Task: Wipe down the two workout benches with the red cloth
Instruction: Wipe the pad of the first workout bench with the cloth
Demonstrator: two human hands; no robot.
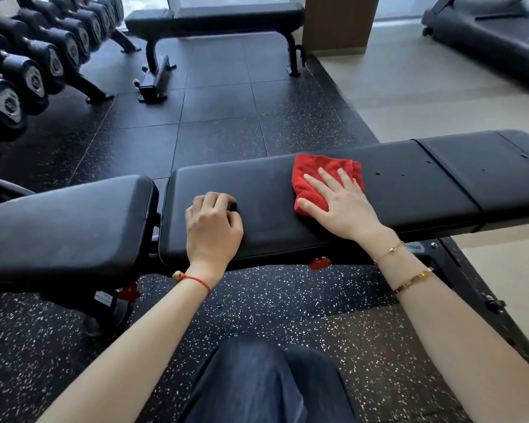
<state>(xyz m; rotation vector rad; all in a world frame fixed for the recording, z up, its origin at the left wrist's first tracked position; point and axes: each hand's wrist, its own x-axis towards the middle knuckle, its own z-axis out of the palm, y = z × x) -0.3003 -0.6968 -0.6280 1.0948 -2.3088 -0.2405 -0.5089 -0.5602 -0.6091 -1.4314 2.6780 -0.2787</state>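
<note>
my right hand lies flat, fingers straight and spread, pressing the crumpled red cloth onto the middle pad of the near workout bench, a counter of smooth black padding in long rectangular sections. my left hand rests knuckles-up on the same pad just left of the cloth, fingers curled under and gripping nothing i can see. both forearms reach forward from the near edge, wrists slightly bent. the second bench, flat and black, stands well apart at the far side on speckled rubber floor tiles.
</note>
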